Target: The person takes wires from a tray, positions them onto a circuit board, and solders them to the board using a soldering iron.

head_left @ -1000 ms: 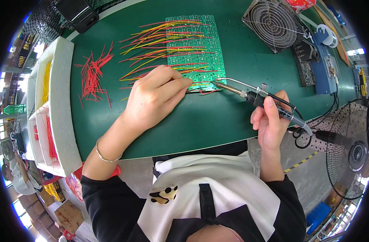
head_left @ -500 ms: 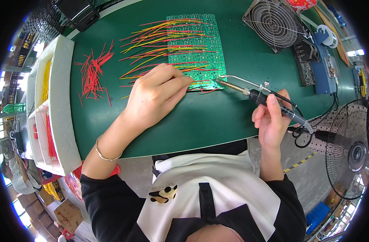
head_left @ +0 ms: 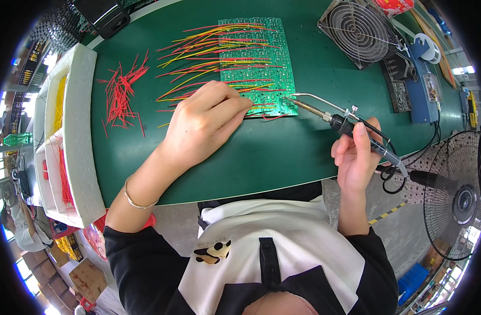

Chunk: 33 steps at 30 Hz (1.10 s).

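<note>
A green circuit board [head_left: 256,52] lies on the green table [head_left: 282,152], with many red and yellow wires [head_left: 198,47] sticking out of its left side. My left hand [head_left: 203,123] rests on the board's near left corner, fingers pinched over a wire end there. My right hand [head_left: 356,152] grips a soldering iron [head_left: 337,122] by its black handle. The iron's metal tip touches the board's near right corner.
A loose heap of red wires [head_left: 119,94] lies left of the board. White foam trays [head_left: 67,136] with yellow and red wires line the left edge. A square grey fan [head_left: 358,29] and a blue box [head_left: 424,79] stand at the back right. A floor fan [head_left: 456,199] stands right.
The soldering iron's tip has moved a little left and up, onto the board's near right corner. My left hand has stayed on the board.
</note>
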Motion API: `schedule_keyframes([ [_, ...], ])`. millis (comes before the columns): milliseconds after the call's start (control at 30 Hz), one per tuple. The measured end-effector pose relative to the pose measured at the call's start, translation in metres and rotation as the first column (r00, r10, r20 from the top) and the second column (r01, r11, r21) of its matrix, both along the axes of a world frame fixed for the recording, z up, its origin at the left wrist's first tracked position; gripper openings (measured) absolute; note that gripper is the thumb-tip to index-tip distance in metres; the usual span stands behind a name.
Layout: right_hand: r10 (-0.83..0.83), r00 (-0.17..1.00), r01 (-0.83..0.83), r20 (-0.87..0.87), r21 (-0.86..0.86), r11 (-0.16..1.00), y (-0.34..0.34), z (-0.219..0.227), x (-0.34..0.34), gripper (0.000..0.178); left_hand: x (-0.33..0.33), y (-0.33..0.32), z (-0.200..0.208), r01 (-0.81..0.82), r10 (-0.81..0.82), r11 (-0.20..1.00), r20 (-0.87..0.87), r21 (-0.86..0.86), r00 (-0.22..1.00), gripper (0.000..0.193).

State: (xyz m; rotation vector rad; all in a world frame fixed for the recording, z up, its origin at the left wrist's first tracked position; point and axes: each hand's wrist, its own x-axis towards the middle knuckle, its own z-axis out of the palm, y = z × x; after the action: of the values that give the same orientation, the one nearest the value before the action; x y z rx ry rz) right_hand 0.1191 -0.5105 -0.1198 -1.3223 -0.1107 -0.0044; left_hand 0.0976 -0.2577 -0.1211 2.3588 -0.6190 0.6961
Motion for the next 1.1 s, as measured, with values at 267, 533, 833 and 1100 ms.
schedule_keyframes([
  [267,-0.147,0.988,0.143,0.043,0.087,0.986,-0.002,0.006,0.007,0.015,-0.007,0.000,0.013,-0.066,0.061,0.985,0.033,0.157,0.998,0.021],
  [533,-0.309,0.947,0.299,0.085,0.111,0.948,-0.038,0.014,0.025,0.017,-0.012,-0.002,0.015,-0.023,0.024,0.967,-0.001,0.255,1.000,0.021],
  [833,-0.280,0.957,0.263,0.081,0.173,0.949,-0.060,-0.003,0.047,0.014,-0.046,-0.017,0.020,0.018,0.000,0.933,-0.050,0.360,0.999,0.022],
  [1100,-0.254,0.967,0.250,-0.009,0.210,0.945,-0.075,-0.012,0.045,0.016,-0.081,0.053,0.087,-0.467,0.461,0.806,0.111,0.363,0.881,0.043],
])
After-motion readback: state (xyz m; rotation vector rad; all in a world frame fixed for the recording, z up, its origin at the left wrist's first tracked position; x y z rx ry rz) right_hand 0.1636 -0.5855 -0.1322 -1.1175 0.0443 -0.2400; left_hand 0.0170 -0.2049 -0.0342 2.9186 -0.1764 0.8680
